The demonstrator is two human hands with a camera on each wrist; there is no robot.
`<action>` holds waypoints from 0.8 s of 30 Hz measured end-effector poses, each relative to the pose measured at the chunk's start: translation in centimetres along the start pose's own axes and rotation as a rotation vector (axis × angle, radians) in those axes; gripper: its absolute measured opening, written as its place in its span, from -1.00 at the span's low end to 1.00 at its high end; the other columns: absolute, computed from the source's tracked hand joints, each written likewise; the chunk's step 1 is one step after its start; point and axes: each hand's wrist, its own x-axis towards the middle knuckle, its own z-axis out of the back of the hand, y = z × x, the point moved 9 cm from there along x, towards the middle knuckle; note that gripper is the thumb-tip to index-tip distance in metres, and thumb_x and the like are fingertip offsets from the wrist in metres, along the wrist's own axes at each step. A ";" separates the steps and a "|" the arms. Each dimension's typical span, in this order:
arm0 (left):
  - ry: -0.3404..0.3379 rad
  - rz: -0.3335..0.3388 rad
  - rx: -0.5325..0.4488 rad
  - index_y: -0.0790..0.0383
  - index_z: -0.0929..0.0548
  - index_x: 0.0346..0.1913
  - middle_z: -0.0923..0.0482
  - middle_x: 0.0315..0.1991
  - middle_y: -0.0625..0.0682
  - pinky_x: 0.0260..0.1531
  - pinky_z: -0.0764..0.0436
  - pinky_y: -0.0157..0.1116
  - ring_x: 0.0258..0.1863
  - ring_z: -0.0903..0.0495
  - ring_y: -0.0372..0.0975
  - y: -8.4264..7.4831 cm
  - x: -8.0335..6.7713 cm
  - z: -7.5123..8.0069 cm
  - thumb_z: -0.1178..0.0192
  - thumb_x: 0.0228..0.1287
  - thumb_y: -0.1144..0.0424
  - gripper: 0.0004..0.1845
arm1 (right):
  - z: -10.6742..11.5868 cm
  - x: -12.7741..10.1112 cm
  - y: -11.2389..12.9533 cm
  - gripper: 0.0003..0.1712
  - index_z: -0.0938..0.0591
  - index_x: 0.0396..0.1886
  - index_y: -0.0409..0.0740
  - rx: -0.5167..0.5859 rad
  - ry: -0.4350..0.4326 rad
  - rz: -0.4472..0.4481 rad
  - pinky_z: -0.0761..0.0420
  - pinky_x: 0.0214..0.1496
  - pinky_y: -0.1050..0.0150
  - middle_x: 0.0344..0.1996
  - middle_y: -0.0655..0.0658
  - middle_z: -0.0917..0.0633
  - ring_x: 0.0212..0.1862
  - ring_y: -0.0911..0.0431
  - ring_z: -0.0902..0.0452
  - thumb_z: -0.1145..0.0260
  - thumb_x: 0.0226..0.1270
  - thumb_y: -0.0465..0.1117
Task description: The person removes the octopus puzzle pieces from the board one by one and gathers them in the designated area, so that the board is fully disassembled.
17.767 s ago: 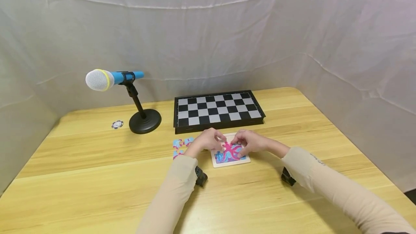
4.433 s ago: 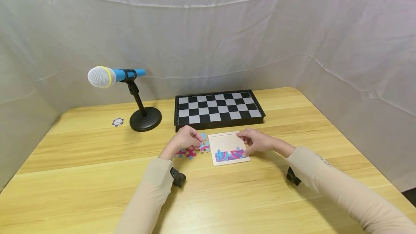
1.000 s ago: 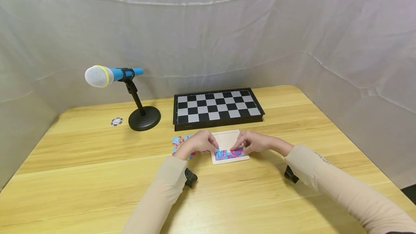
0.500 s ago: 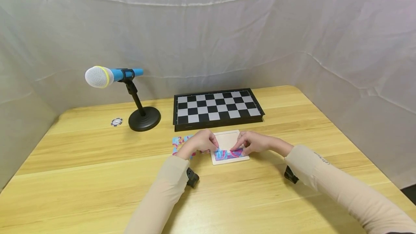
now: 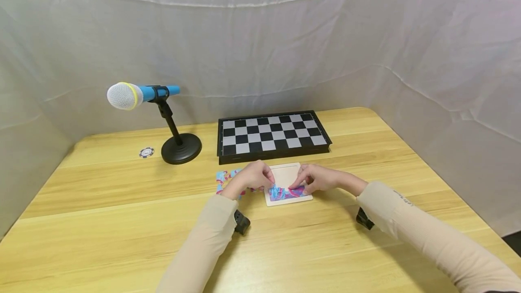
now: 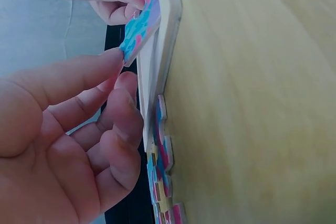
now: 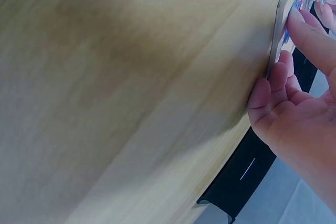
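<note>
My left hand [image 5: 251,177] pinches the left edge of a blue and pink jigsaw piece [image 6: 137,32] between thumb and forefinger. In the left wrist view this piece tilts up out of the pale puzzle tray [image 5: 286,175]. Curled fingers of my right hand [image 5: 320,178] hold a purple and pink jigsaw piece [image 5: 299,191] at the tray's lower right, thumb and forefinger on it. The tray's upper part shows bare wood. Several loose jigsaw pieces [image 5: 221,177] lie left of the tray, partly hidden by my left hand and wrist.
A black-framed folding chessboard [image 5: 273,134] lies just behind the tray. Back left stands a blue microphone [image 5: 151,93] on a stand with a round black base [image 5: 181,149]. A poker chip [image 5: 146,152] lies beside it. Grey-white cloth [image 5: 260,58] hangs around the table.
Earlier, pink octopus pieces filled more of the tray; now only the bottom row is there. My left hand has moved from the loose pieces to the tray and lifts a piece's left edge.
</note>
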 end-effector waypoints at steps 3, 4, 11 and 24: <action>0.000 0.000 -0.001 0.27 -0.57 -0.55 -0.40 -0.71 0.03 -0.79 -0.26 -0.40 -0.78 -0.26 -0.27 -0.1 0.0 0.0 -0.23 0.05 0.42 -0.90 | 0.0 0.0 0.1 -0.65 -0.63 -0.15 -0.30 -0.005 0.002 0.006 -0.31 -0.37 0.36 -0.45 -0.06 -0.43 -0.39 0.13 -0.23 -0.29 -0.04 -0.50; 0.002 0.000 -0.004 0.27 -0.57 -0.55 -0.40 -0.71 0.03 -0.79 -0.26 -0.40 -0.78 -0.26 -0.27 -0.1 0.0 0.0 -0.23 0.05 0.42 -0.90 | 0.0 0.0 0.1 -0.64 -0.63 -0.15 -0.30 -0.006 0.002 0.005 -0.31 -0.37 0.37 -0.45 -0.06 -0.43 -0.39 0.13 -0.23 -0.29 -0.04 -0.50; -0.008 -0.027 -0.038 0.29 -0.60 -0.54 -0.47 -0.69 0.05 -0.81 -0.26 -0.42 -0.77 -0.30 -0.25 -0.3 -0.2 0.3 -0.25 0.05 0.40 -0.91 | -0.1 0.1 -0.1 -0.64 -0.63 -0.15 -0.29 0.000 0.006 -0.014 -0.31 -0.38 0.39 -0.44 -0.08 -0.43 -0.41 0.14 -0.23 -0.29 -0.04 -0.50; -0.030 -0.077 -0.110 0.34 -0.59 -0.50 -0.53 -0.64 0.06 -0.70 -0.38 -0.39 -0.70 -0.43 -0.20 -0.3 -0.9 1.2 -0.23 0.05 0.43 -0.94 | -0.1 0.1 -0.4 -0.63 -0.64 -0.16 -0.27 0.015 -0.001 -0.035 -0.33 -0.36 0.38 -0.38 -0.06 -0.47 -0.39 0.12 -0.26 -0.27 -0.04 -0.52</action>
